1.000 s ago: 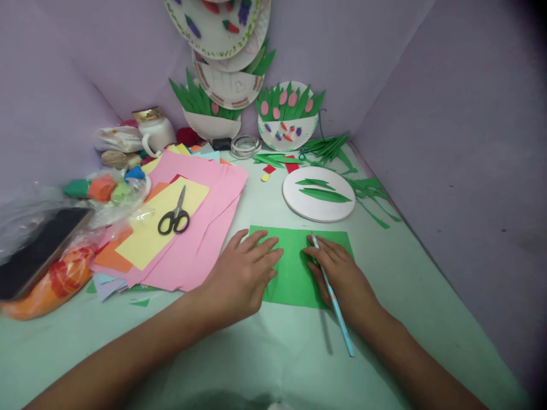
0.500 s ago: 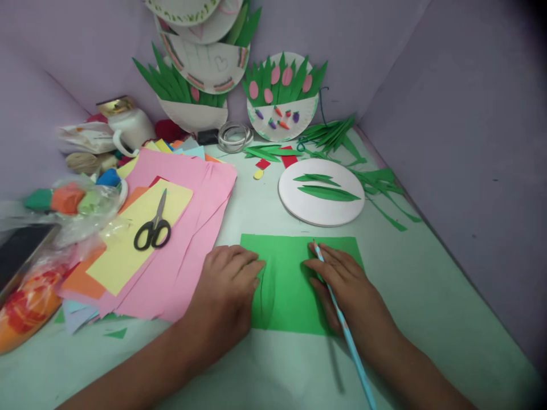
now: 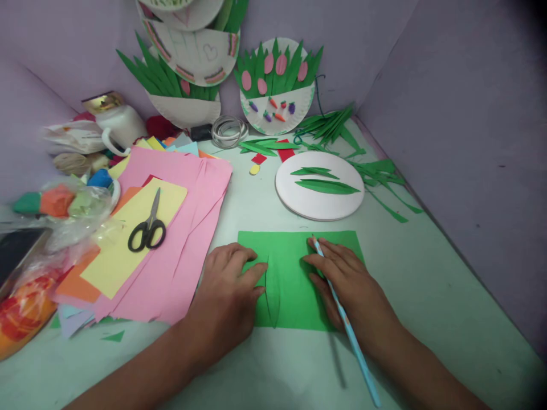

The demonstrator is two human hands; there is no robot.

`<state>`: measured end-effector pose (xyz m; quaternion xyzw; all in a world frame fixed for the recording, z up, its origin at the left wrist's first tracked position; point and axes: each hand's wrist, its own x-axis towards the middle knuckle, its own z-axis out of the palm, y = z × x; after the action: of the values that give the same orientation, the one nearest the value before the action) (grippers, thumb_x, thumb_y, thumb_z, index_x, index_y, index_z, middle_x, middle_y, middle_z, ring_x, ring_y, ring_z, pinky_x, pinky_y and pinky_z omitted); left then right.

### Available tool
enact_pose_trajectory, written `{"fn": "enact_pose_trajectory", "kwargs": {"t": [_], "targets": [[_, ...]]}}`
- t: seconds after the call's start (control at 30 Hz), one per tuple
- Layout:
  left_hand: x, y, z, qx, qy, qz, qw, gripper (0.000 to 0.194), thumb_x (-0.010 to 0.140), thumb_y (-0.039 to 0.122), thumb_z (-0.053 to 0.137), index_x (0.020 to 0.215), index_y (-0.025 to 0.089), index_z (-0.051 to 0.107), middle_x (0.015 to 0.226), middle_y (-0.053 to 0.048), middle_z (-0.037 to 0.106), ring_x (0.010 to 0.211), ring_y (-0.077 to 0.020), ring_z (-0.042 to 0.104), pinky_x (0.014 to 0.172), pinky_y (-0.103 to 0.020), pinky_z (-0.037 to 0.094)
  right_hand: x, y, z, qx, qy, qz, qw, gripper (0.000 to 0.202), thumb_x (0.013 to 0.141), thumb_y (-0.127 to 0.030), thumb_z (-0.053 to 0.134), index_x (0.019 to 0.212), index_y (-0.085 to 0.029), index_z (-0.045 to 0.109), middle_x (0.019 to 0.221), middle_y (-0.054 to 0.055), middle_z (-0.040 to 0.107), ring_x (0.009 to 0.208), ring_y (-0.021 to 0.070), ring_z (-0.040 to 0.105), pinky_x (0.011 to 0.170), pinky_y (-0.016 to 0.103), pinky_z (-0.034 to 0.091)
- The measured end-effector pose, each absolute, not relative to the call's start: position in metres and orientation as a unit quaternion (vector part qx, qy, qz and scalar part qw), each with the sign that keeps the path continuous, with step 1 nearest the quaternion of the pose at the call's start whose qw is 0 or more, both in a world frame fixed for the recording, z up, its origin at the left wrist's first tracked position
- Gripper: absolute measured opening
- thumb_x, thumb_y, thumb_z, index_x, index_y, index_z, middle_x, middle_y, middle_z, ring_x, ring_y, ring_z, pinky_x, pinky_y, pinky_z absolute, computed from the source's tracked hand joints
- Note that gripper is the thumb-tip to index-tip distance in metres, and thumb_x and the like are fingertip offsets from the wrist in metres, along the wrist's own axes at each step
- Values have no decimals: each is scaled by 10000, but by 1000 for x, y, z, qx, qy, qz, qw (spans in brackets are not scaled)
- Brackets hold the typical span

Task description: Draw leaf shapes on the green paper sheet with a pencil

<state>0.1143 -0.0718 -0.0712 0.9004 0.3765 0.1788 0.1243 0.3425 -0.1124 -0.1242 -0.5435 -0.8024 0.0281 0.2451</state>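
A green sheet of paper (image 3: 299, 285) lies flat in front of me. On its left part is a slender leaf shape (image 3: 273, 293) in the same green, edged by a dark line; I cannot tell whether it is a loose piece or drawn. My left hand (image 3: 235, 287) rests over the sheet's left edge, fingers bent and apart, fingertips beside the leaf shape. In my right hand (image 3: 346, 279) is a light blue pencil (image 3: 348, 330), its tip near the sheet's top edge and its other end towards me. That hand lies on the sheet's right part.
Black-handled scissors (image 3: 147, 225) lie on yellow paper over pink sheets (image 3: 205, 188). Beyond the green sheet, a white oval board (image 3: 320, 205) carries green paper leaves. Decorated paper plates (image 3: 277, 102) lean at the wall, near a wire coil (image 3: 229, 134) and green strips (image 3: 382, 173).
The leaf shape sits slightly farther right on the green sheet, and more of it shows. Both hands keep nearly the same place; the whole view has shifted a little.
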Motion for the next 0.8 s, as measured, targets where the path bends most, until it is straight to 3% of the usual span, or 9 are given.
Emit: {"fn": "enact_pose_trajectory", "kwargs": {"t": [0.33,0.8], "targets": [[117,-75,-76,914,366,133,112,283,899,189,465,1118,94,616,1265,-138,590,1156,-370,441,933,-633,333,341,-111,-121,-539,-801,28,258,190,907,-156,469,1066,-175,570,1237,147,626,1169,309,544,936,510,467],[117,-72,-82,928,330,97,143,342,908,247,479,1202,109,586,1330,-141,552,1248,-357,442,984,-630,277,341,-113,-116,-547,-797,50,253,210,897,-159,486,1077,-151,595,1230,164,624,1186,310,533,967,516,449]]}}
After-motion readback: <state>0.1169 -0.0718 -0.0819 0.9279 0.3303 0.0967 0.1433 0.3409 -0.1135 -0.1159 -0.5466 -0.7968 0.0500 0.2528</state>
